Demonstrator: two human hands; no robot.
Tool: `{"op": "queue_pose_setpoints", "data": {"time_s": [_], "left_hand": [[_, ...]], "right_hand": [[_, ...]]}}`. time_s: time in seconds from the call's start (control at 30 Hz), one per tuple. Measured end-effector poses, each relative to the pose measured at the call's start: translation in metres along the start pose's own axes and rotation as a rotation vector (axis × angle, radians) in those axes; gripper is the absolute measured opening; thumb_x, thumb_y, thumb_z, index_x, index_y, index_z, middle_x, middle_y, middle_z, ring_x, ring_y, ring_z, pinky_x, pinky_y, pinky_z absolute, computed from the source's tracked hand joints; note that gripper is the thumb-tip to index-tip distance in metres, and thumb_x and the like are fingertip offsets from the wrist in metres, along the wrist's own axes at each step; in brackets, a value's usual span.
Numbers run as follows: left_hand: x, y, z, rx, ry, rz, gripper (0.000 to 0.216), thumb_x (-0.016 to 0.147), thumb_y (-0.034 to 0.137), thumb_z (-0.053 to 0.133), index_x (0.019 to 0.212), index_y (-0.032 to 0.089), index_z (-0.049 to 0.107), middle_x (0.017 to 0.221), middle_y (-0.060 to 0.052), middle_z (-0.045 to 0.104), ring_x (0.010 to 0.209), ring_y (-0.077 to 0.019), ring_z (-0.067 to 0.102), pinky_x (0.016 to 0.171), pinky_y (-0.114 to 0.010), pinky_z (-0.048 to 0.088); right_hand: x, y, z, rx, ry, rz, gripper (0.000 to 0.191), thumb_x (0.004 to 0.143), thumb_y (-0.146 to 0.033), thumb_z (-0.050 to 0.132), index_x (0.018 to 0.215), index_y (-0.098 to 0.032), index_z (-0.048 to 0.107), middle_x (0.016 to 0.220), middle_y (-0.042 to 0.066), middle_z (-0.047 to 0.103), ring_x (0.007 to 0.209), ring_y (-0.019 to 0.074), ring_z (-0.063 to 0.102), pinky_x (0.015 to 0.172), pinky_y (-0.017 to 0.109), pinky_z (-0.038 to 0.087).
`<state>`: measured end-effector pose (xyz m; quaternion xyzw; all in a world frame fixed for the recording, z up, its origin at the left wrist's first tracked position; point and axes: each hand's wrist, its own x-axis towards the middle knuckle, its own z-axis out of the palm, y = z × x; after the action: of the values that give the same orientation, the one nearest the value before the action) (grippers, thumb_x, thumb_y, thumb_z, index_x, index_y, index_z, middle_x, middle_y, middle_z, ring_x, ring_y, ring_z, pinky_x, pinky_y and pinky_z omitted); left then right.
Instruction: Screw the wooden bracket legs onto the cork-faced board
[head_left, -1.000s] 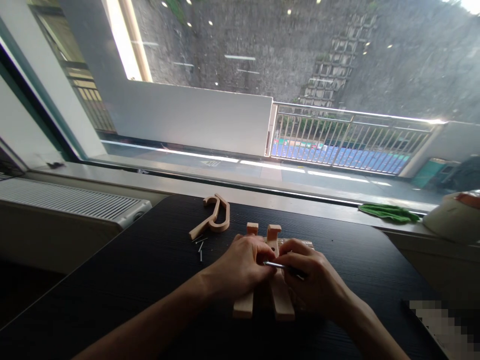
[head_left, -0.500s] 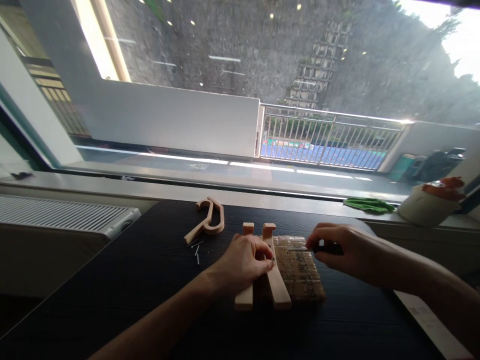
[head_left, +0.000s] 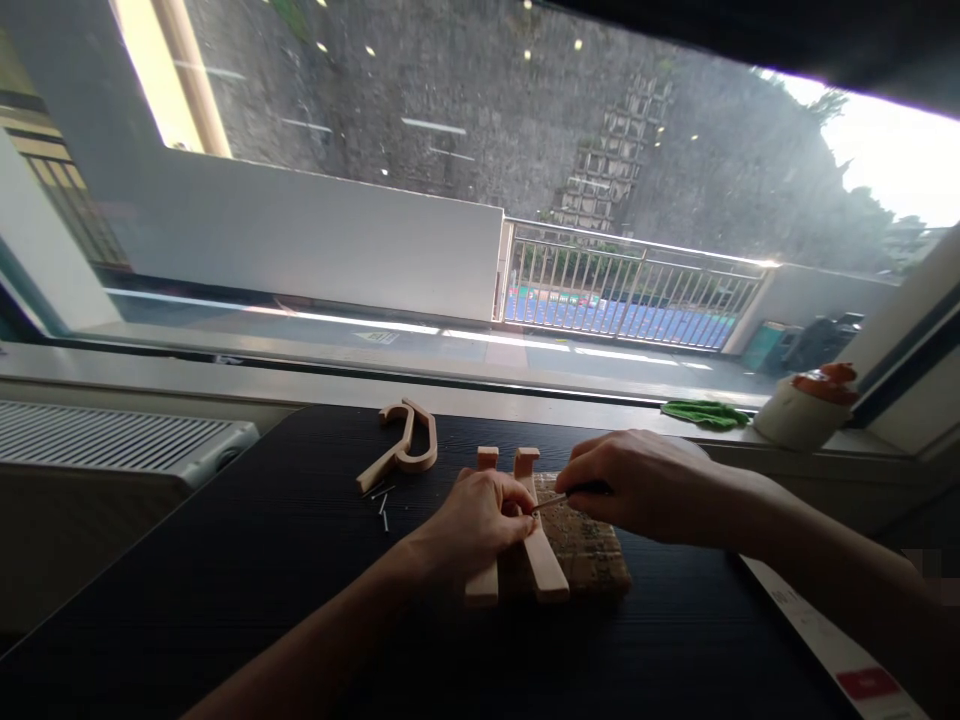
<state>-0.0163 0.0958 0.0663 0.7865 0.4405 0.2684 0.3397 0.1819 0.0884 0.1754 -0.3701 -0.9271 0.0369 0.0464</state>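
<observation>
A screwdriver (head_left: 553,502) with a dark handle is in my right hand (head_left: 637,490), fingers wrapped round it. Its metal shaft slants left to a small screw (head_left: 535,514) at the right-hand curved wooden piece (head_left: 546,568). My left hand (head_left: 486,515) lies across both wooden pieces, thumb and forefinger pinched at that screw. The other wooden piece (head_left: 482,585) is partly covered by this hand. Beneath them is a brown, taped cardboard-like block (head_left: 589,560). Exactly how the screw sits is hidden by the fingertips.
Wooden hook-shaped pieces (head_left: 416,445) and several loose screws (head_left: 383,508) lie on the black table (head_left: 300,560) to the left. On the windowsill are a green cloth (head_left: 705,413) and a white pot (head_left: 799,415). A white box-like item (head_left: 817,640) shows at right.
My right hand has moved left, bringing the screwdriver tip from over the block to the screw. My left hand keeps its pinch. The whole view has shifted slightly.
</observation>
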Motion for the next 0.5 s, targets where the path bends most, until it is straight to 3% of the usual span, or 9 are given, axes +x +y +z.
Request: {"op": "queue_pose_setpoints", "data": {"time_s": [0.27,0.5], "left_hand": [[-0.0001,0.0001,0.0000,0.002,0.024,-0.010,0.020,0.075,0.031,0.060,0.084,0.017,0.072,0.081,-0.002,0.069,0.074,-0.0160,0.061,0.065,-0.024,0.041],[-0.0006,0.0021,0.0001,0.012,0.022,0.000,0.019,0.076,0.031,0.059,0.078,0.017,0.071,0.076,-0.002,0.068,0.069,-0.0145,0.060,0.062,-0.024,0.040]], "right_hand": [[0.0056,0.0002,-0.0016,0.024,-0.062,-0.064,0.017,0.081,-0.019,0.055,0.080,-0.024,0.071,0.081,0.000,0.067,0.064,0.0111,0.056,0.058,0.023,0.034],[0.0091,0.0035,-0.0019,0.014,-0.072,-0.089,0.018,0.081,-0.021,0.055,0.081,-0.025,0.072,0.084,-0.001,0.063,0.063,0.0092,0.054,0.057,0.022,0.034]]}}
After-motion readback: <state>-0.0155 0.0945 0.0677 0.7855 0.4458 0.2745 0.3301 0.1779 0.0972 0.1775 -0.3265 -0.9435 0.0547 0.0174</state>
